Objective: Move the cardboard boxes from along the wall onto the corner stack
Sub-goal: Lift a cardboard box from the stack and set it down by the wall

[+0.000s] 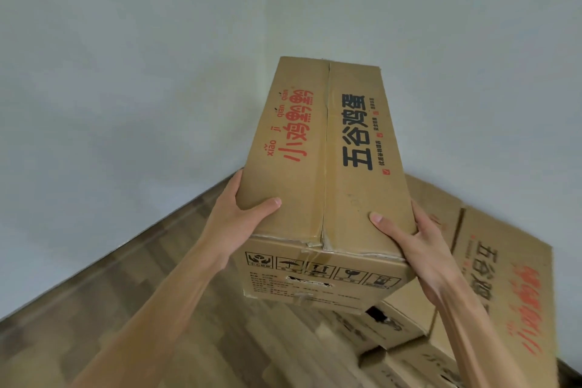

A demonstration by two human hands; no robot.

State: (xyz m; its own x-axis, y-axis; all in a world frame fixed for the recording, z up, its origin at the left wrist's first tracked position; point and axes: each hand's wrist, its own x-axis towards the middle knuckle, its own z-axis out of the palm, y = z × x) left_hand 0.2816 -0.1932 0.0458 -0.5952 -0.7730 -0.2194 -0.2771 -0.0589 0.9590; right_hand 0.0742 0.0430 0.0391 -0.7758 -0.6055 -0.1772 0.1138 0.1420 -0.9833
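Note:
I hold a long brown cardboard box [327, 148] with red and black printed characters in the air, its far end pointing into the room corner. My left hand [239, 211] grips its near left edge, thumb on top. My right hand [409, 236] grips the near right edge, thumb on top as well. Below and to the right lies the stack of similar boxes [504, 277]; the held box hangs over its left part, and I cannot tell whether it touches.
Two pale walls meet in a corner [263, 41] behind the box. Wood-pattern floor [126, 277] stretches to the left and below. More boxes [409, 362] of the stack sit low at the bottom right.

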